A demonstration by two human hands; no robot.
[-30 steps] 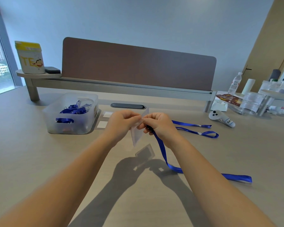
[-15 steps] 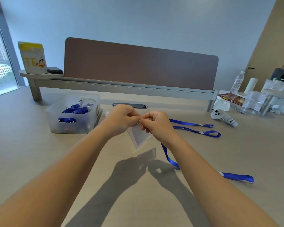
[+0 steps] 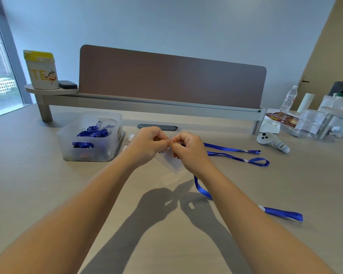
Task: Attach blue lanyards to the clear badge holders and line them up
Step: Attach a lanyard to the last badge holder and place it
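- L hand (image 3: 146,145) & R hand (image 3: 188,149): raised above table (image 3: 38,194), fingertips meeting, both pinching top edge of clear badge holder (image 3: 171,162), which hangs tilted between & below them.
- Blue lanyard (image 3: 201,189): runs from under R hand down to table, loop end lying right of R forearm.
- Translucent bin (image 3: 91,139), left of hands: holds more blue lanyards; clear round item on top, can't identify.
- Second lanyard (image 3: 237,155): flat on table, right of hands.
- White controller (image 3: 273,142): further right, well apart from hands.
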